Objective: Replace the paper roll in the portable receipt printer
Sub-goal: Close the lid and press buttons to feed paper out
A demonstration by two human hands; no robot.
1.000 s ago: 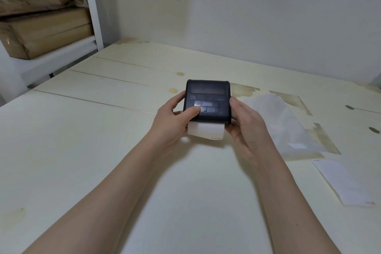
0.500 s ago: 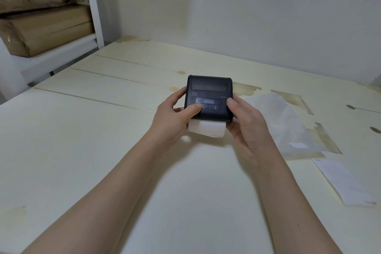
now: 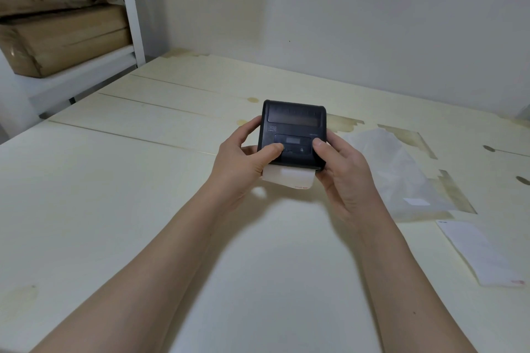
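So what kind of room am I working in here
Probably a storeroom or back office: wrapped brown parcels stacked on a white shelf rack, beside a plain, stained worktable against a bare wall.

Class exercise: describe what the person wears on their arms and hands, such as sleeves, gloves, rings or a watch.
Nothing shows on them. The left hand and right hand are bare, without gloves, rings or watch, and both forearms are uncovered down to the picture's bottom edge; no sleeve is in view.

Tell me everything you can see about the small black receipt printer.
The small black receipt printer is a boxy, matte plastic unit with a dark window strip on its closed lid and a small button panel. The left hand and right hand hold it above the table, thumbs on top. White paper sticks out toward the person.
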